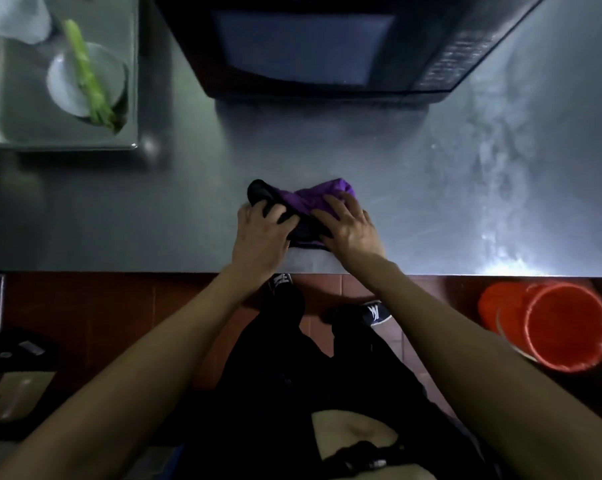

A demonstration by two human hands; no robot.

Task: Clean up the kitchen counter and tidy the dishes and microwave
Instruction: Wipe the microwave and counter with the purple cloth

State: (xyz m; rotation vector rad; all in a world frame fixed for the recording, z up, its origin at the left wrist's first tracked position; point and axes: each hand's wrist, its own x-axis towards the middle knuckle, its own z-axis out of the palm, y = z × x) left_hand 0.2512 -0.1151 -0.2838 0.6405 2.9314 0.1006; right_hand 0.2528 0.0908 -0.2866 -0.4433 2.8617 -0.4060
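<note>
Steel bench (pixel 431 202) fills most of the head view, smeary and streaked over at about 3 o'clock, with the microwave (pixel 320 46) sitting shut at 12 o'clock and a sink (pixel 22 133) at 10 o'clock holding a white bowl (pixel 67 88) with a green stalk (pixel 85 71) lying across it. Down at 4 o'clock, on the floor, there's an orange bucket (pixel 566 327).

Dead centre, near the front edge of the bench, is the purple and black cloth (pixel 303 206), bunched up. Its long axis runs roughly 9 to 3 o'clock, black end pointing left, purple end right. The left hand (pixel 258 233) has a narrow grip, fingers curled into the black end. The right hand (pixel 348 226) looks flatter, fingers spread and pressing on the purple part, so its grip is wide, more of a push than a hold.

My guess is this is the wipe-down step, or gathering the cloth to start it. Next move probably calls for keeping the cloth flat under the palm and sweeping towards those smears on the right, with even pressure so it doesn't just ball up.
</note>
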